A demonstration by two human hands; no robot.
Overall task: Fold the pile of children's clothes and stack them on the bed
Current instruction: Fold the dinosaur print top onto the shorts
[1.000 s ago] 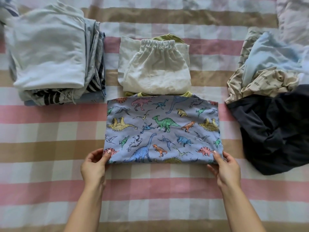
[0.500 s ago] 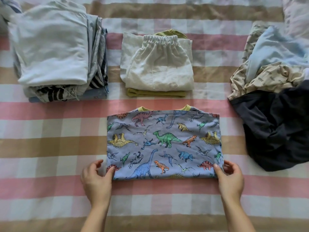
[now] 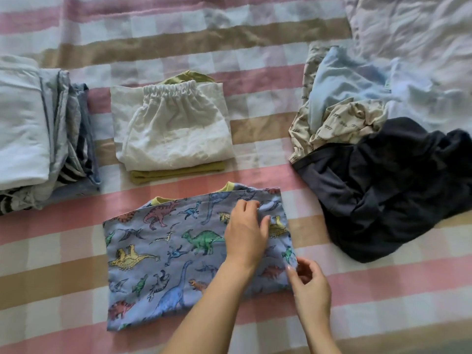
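Bedspread (image 3: 255, 47): stacks (image 3: 173, 134), loose pile (image 3: 378, 190) around shirt (image 3: 163, 251).

A pale, crumpled duvet (image 3: 413, 26) lies at the far right corner, over a sheet (image 3: 178, 44) checked pink, tan and white.

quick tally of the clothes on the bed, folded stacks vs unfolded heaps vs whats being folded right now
folded stacks: 2 (pale-topped stack, white-topped stack)
unfolded heap: 1
being folded: 1 (dinosaur shirt)
total: 4
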